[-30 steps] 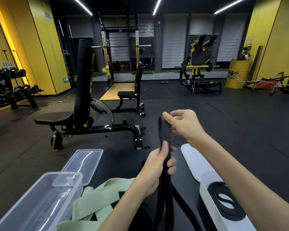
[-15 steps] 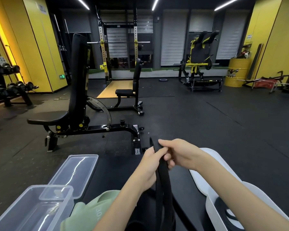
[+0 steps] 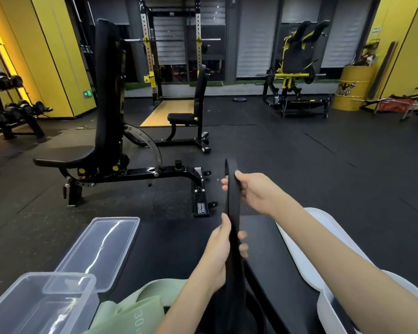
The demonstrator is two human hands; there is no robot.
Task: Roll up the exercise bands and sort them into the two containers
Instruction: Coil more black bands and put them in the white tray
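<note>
Holds black band upright above the pad, between the two boxes. Pinches it near the top end with right hand: thumb on the near face, fingertips curled round the far edge. Grips it lower down with left hand: thumb along the left edge, fingers wrapped round, tips showing on the right side. Keeps a short straight stretch between the hands and lets the rest hang slack toward the lower edge of the view, end out of sight.

Looks like a flat strap of rubber or weave: soft, limp, light, nothing to break. Probably grippy rather than slick, and springy, so likely to uncoil once released. Best to take hold at the free top end, fold that tip tightly over as a core, then wind downward, feeding length through the lower hand under slight tension. Calls for a firm pinch across the whole coil afterwards, or risks springing open on the way to a box.

Also in view: green band crumpled at lower left, just beside clear box, with lid lying beyond. At lower right, white box under the right forearm, something dark inside, mostly hidden. Hard to say which box suits black band; the dark contents hint at the white one.
</note>
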